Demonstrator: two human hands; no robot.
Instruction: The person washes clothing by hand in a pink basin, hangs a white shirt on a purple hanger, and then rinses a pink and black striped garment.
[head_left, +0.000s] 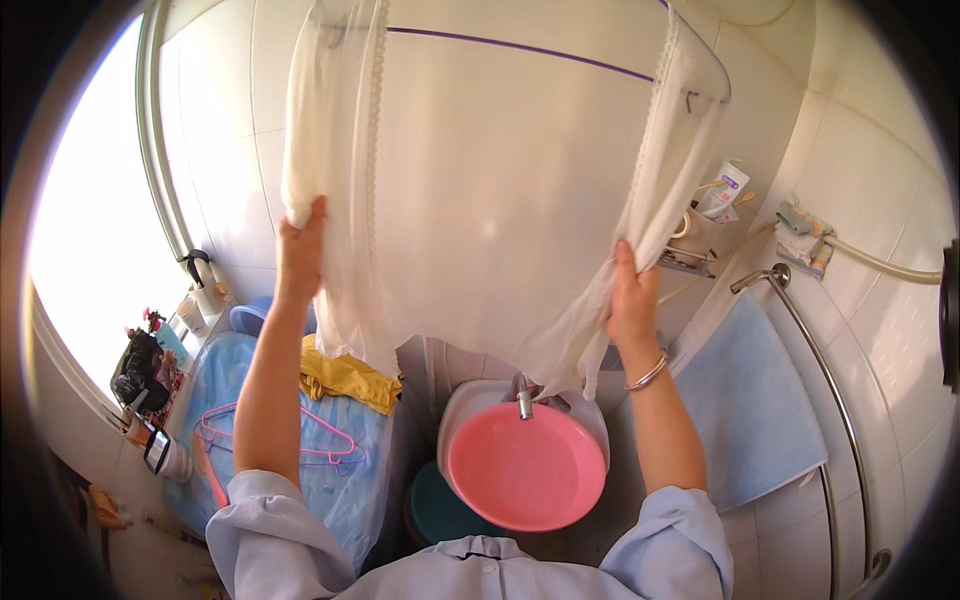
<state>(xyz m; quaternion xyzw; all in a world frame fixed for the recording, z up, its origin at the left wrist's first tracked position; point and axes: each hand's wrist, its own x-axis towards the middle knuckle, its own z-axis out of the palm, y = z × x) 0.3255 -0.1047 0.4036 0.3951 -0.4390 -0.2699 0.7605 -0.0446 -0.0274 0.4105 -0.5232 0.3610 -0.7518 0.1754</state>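
Note:
A thin white garment with lace edging (487, 187) hangs open before me on a purple hanger (517, 51), whose bar shows along the top. My left hand (301, 255) holds the garment's left sleeve or edge. On the other side my right hand (634, 296), with a bangle at the wrist, grips gathered white cloth between thumb and fingers. Below the hem, a pink basin (527, 469) sits in the white washbasin (450, 420), under a metal tap (523, 397).
At left, pink hangers (330, 454) and a yellow cloth (349, 379) lie on a blue plastic cover (345, 510). Bottles and cups stand on the window ledge (196, 341). A blue towel (742, 412) hangs on the right beside a metal rail (832, 382).

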